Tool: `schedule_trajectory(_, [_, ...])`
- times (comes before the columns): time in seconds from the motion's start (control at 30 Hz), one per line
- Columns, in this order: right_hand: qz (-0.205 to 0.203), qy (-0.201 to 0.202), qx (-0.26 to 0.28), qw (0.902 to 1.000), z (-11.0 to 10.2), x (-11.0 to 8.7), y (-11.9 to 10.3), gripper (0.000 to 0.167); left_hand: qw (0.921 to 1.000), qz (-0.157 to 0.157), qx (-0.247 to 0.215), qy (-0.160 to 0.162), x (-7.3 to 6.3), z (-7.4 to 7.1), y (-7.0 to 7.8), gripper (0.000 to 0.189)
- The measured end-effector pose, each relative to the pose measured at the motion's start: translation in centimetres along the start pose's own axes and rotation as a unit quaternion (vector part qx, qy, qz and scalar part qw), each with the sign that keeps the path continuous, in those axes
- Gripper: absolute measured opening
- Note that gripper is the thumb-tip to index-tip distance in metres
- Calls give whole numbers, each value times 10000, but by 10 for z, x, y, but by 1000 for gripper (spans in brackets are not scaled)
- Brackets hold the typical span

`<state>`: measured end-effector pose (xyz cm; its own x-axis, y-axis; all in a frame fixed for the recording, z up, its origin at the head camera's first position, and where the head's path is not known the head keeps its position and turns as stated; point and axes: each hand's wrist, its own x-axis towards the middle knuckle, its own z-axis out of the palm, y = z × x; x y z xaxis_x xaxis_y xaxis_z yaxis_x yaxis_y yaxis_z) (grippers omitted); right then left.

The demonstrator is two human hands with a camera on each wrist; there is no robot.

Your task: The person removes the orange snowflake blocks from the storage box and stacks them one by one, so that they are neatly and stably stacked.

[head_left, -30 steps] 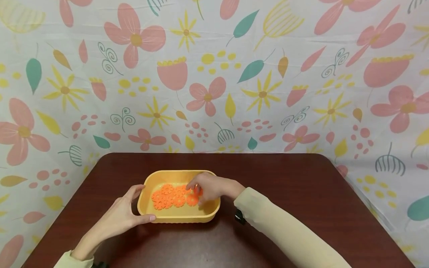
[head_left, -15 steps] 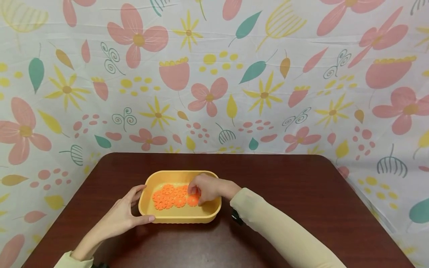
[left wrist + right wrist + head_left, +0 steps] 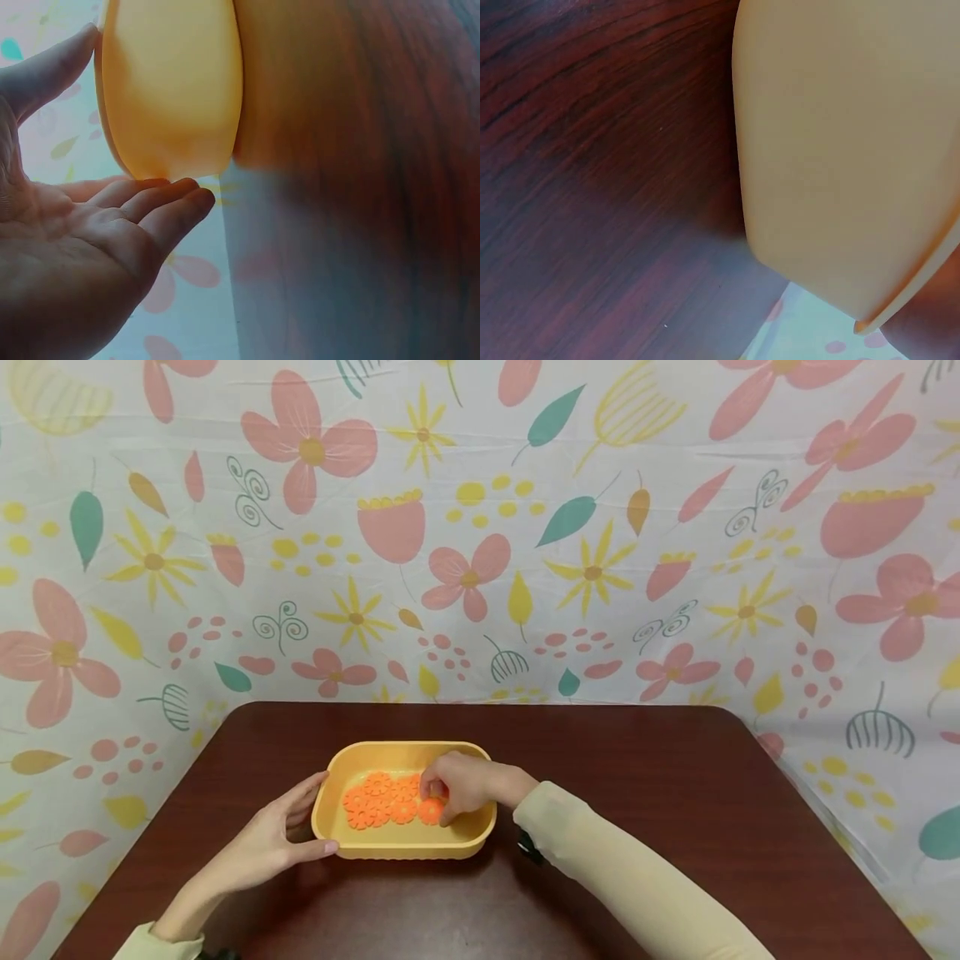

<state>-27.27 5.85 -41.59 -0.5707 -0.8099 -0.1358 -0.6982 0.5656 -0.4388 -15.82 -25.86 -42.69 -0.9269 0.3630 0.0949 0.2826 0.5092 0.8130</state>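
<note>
A yellow oval-cornered plastic tub (image 3: 408, 852) sits on the dark wooden table. Inside it lie several flat orange flower-shaped pieces (image 3: 377, 810), mostly bunched left of centre. My left hand (image 3: 262, 839) holds the tub's left end, thumb on the near rim and fingers along the outer wall; the left wrist view shows the thumb (image 3: 52, 79) at the rim and fingertips against the end wall. My right hand (image 3: 465, 785) reaches over the right rim with bent fingers, its tips down at the rightmost orange flower-shaped piece (image 3: 430, 812). Whether it pinches a piece I cannot tell.
The table (image 3: 637, 827) extends around the tub on all sides. A floral cloth (image 3: 480, 527) hangs behind its far edge. From the right wrist, the tub's outer wall (image 3: 847, 150) fills much of the view and hides most of the hand.
The right hand's fingers have drawn in and lowered onto the orange pieces at the tub's right. The left hand keeps its hold, its thumb slid slightly left along the rim.
</note>
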Motion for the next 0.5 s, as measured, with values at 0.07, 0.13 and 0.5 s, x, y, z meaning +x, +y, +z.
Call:
schedule_trajectory(0.07, [-35,-2,0,10000,0,0,0,31,10000,-4,-76,-18,1,0,-3,98])
schedule_trajectory(0.13, [-49,-5,8,10000,0,1,0,30,9999,34,-132,-54,1,0,-6,97])
schedule_trajectory(0.5, [119,-18,56,9999,3,0,-2,39,9971,-55,-743,-148,2,2,-11,97])
